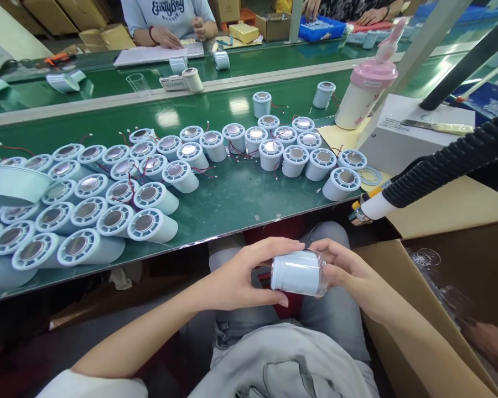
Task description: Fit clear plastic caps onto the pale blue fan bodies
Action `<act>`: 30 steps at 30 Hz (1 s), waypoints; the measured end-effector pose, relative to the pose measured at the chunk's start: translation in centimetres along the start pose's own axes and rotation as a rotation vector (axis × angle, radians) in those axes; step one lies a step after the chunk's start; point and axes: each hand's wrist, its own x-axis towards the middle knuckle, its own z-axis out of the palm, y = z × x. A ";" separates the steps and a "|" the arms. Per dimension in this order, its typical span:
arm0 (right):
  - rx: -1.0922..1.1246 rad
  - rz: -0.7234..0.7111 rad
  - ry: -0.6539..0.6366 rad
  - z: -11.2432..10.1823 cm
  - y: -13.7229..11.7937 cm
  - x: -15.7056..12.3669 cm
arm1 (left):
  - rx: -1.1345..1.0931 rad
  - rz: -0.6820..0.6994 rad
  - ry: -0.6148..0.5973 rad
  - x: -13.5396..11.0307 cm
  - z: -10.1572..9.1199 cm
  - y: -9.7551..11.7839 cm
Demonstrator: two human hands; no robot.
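Lying on its side above the lap, a pale blue cylinder [299, 272] is held between both hands, just below the edge of the green table [232, 199]. It is clasped from the left by the left hand [240, 276], thumb under and fingers over, and its clear end is gripped by the right hand [344, 271]. Many similar cylinders [108, 193] are spread over the table, and a cardboard box [460, 287] is seen at the right.

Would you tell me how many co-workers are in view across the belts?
2. One person in a pale printed top sits top centre-left, hands by a white sheet; a second person is top right, behind a blue tray. More may be beyond the frame.
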 end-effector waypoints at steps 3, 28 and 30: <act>0.008 0.035 0.015 0.1 0.3 0.2 | -0.012 0.013 -0.007 0.0 0.0 -0.1; 0.096 0.289 -0.073 1.4 1.3 0.5 | -0.095 -0.084 0.020 -0.2 0.6 1.2; -0.071 0.043 -0.008 1.1 1.7 0.2 | -0.158 -0.149 0.043 -0.2 0.7 1.5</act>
